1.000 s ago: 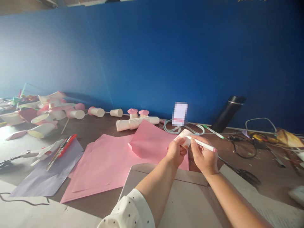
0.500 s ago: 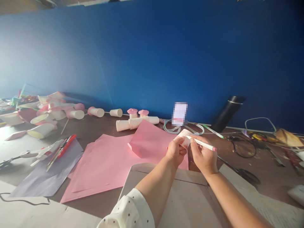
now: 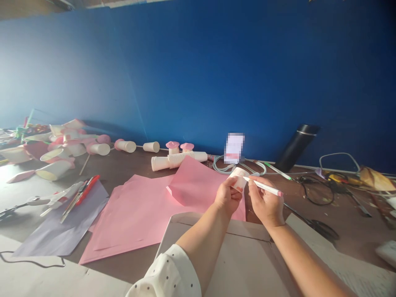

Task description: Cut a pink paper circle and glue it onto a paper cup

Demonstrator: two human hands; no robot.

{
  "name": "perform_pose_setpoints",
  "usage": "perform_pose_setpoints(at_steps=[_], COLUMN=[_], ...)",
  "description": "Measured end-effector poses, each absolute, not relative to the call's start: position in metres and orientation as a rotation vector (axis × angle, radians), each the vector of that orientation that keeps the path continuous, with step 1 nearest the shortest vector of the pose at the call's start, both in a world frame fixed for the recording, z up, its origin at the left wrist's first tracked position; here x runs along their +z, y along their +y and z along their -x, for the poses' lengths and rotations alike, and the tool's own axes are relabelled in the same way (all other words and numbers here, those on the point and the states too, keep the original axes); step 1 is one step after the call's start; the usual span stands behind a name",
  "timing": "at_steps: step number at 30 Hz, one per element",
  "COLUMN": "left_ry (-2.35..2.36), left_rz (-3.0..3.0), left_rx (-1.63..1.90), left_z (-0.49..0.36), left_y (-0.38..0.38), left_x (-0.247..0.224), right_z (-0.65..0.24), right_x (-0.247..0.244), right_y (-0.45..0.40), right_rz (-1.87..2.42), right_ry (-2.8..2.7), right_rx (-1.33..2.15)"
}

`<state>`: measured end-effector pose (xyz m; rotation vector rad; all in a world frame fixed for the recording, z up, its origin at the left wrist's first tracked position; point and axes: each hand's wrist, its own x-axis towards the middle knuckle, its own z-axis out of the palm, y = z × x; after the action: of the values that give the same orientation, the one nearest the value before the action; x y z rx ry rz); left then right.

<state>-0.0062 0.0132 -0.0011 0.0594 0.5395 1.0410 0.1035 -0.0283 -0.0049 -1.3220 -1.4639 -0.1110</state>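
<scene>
My left hand (image 3: 228,195) is closed around a small white paper cup (image 3: 238,176) that bears pinkish-red marks. In my right hand (image 3: 268,204) is a white marker pen (image 3: 265,187) with a pink end. Its tip points at the side of the cup; whether it touches I cannot tell. Pink paper sheets (image 3: 136,214) lie under and left of my left hand, one with a raised, folded edge.
A stack of paper cups (image 3: 182,159) lies behind the pink sheets. Scissors (image 3: 46,200) and a red-handled cutter (image 3: 86,192) rest on lilac paper (image 3: 71,235). A black flask (image 3: 297,148) leans against the blue partition (image 3: 198,74); more scissors (image 3: 321,229) lie at right.
My left hand has shifted very slightly, and the cup is turned a little, showing more of its side. The right hand keeps the pen almost in the same place.
</scene>
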Motion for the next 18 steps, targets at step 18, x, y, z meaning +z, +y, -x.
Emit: perform_pose_setpoints(at_steps=[18], left_ry=[0.453], left_rz=[-0.038], left_rx=[1.053], left_z=[0.0081], left_y=[0.0141], left_x=[-0.0018], right_z=[-0.1064], right_x=[-0.0108], right_y=[-0.026], right_rz=[1.268], right_ry=[-1.425], right_rx=[-0.009])
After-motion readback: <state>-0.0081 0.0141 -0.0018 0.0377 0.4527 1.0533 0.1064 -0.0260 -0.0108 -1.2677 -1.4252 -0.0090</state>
